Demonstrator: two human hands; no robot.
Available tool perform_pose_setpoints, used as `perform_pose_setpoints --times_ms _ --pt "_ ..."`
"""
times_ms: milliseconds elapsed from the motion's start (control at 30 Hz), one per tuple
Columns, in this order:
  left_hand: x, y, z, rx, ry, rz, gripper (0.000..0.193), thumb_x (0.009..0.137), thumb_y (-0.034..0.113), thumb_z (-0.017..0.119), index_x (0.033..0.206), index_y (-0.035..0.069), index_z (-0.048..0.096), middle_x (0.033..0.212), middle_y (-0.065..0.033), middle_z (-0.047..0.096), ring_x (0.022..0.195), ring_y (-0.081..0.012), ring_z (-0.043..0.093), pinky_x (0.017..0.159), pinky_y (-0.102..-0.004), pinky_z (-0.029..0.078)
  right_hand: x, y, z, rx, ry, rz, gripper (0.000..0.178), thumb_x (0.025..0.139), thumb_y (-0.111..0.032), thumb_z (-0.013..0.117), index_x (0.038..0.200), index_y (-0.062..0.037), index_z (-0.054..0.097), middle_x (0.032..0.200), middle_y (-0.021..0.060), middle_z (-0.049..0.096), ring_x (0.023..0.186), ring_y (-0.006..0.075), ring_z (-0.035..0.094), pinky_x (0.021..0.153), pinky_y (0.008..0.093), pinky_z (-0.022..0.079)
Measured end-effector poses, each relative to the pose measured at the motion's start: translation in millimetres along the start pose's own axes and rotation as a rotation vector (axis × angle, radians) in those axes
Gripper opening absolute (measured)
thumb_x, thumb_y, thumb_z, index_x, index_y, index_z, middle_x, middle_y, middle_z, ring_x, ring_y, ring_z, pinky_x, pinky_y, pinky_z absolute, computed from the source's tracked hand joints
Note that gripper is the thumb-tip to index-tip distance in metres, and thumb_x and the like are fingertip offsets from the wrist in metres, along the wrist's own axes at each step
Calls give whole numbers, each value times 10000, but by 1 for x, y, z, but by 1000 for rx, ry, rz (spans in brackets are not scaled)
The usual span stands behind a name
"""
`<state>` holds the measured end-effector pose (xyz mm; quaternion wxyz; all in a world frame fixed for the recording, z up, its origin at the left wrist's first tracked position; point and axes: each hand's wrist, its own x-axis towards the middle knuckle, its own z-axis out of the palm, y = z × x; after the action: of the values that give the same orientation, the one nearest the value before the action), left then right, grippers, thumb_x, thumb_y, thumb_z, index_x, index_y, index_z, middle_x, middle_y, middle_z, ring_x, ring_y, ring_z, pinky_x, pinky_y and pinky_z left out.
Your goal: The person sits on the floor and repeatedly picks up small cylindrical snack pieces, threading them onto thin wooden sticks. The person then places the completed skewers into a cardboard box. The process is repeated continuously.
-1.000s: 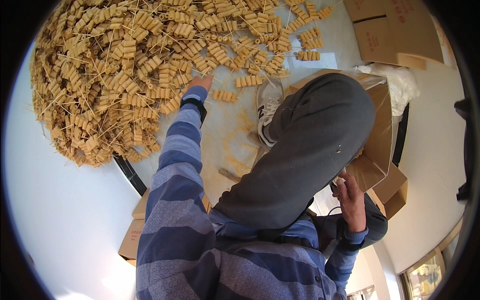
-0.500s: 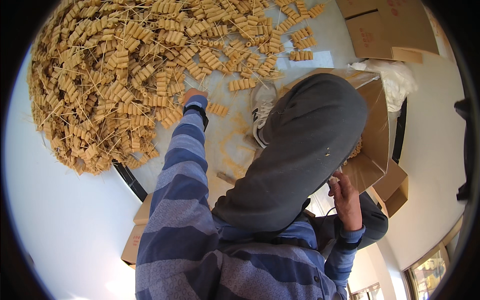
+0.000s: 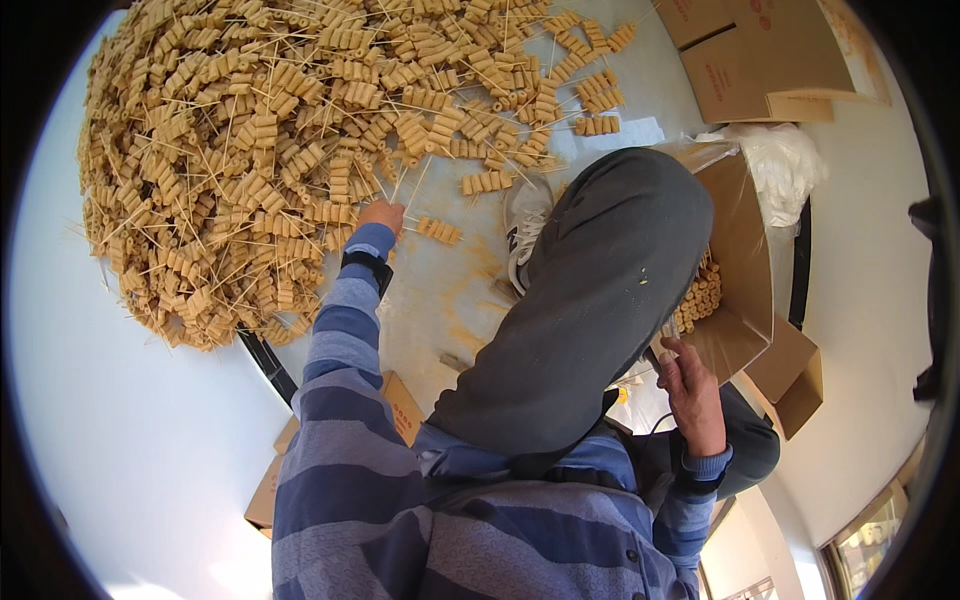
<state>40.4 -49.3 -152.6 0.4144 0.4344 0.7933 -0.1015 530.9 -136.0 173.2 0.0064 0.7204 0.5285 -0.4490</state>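
Many skewers [image 3: 262,195] are touched by one narrowed left hand [image 3: 381,216], ten o'clock; right hand [image 3: 694,398], four o'clock, half-curled; holdings unclear.

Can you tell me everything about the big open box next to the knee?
The box looks like brown cardboard, its top open, with clear, shiny plastic at its far edge. Tan rolls lie packed inside, round ends showing. It stands to the right of the bent, dark-trousered leg, which hides part of it. Crumpled white plastic sits by its far corner. The right hand is by its near edge; I can't tell whether they touch.
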Motion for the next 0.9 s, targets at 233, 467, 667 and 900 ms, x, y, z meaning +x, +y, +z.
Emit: perform_pose_setpoints --times_ms 233,467,667,900 --pt "-81 -10 -61 -940 -210 1 251 1030 284 445 1032 68 572 777 -44 640 479 -114 511 408 -261 359 -18 -6 -14 94 39 -66 289 1047 -198 532 1233 17 590 727 58 585 681 127 578 668 277 482" --pt "-181 36 -129 -1300 -230 398 253 1049 288 476 1020 54 566 747 -47 589 489 -103 445 428 -227 329 -46 -17 -18 249 72 -135 283 1062 -190 490 1246 -4 598 768 34 606 725 104 590 679 240 472" --pt "-280 101 -166 -1239 -584 622 311 1057 323 481 984 30 556 719 -98 602 438 -104 425 407 -215 348 -54 -70 -19 776 41 -320 329 1075 -250 482 1283 -17 582 910 49 653 823 119 627 688 238 493" --pt "-355 173 -147 -880 -1128 655 308 1059 313 485 994 27 578 723 -107 628 418 -91 429 389 -205 327 -28 -147 1 1060 -588 -496 518 1070 -384 466 1403 13 482 1294 139 597 1210 221 579 1028 356 460"
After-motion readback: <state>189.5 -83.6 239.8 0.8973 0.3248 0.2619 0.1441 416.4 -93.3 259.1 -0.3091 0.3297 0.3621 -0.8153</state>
